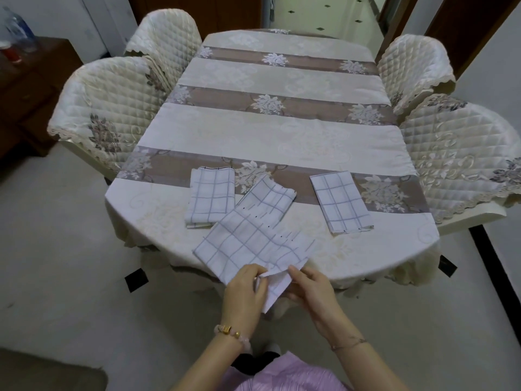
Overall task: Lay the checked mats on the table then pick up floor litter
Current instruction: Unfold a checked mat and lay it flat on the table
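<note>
Three white mats with a blue check lie folded on the table [282,131] near its front edge: one at the left [210,197], one in the middle [272,197], one at the right [339,201]. A fourth checked mat [248,244] is partly unfolded and overlaps the middle one. Its near corner hangs past the table's front edge. My left hand [245,292] pinches that corner from the left, and my right hand [310,289] grips it from the right. Both hands are just in front of the table edge.
Quilted cream chairs stand at the table's sides, two on the left [104,108] and two on the right [456,148]. A dark wooden cabinet [31,88] with a bottle on it is at the far left. Pale floor [64,249] surrounds the table.
</note>
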